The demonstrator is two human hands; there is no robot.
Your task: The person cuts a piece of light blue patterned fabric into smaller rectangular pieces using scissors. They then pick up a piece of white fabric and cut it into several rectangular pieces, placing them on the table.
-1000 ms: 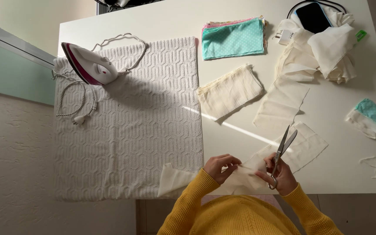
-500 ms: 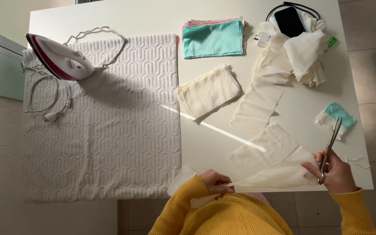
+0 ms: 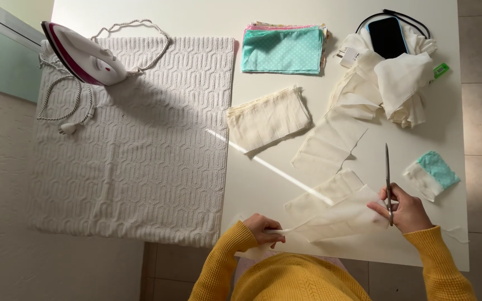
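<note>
Left hand [image 3: 263, 228]: your fingers pinch one end of the cream cloth strip [image 3: 341, 220].
Right hand [image 3: 405, 209]: your fingers grip the scissors [image 3: 387, 178] and the strip's other end.

— What is being held at the lower centre of the frame?
— A cream fabric piece [image 3: 338, 218], thin and half see-through, is stretched flat between two grips, one corner pinched at the lower left, the other edge held at the right.
— And the scissors [image 3: 387, 181]?
— Silver, closed, pointed straight up the frame, gripped at the handles at the cloth's right edge.
</note>
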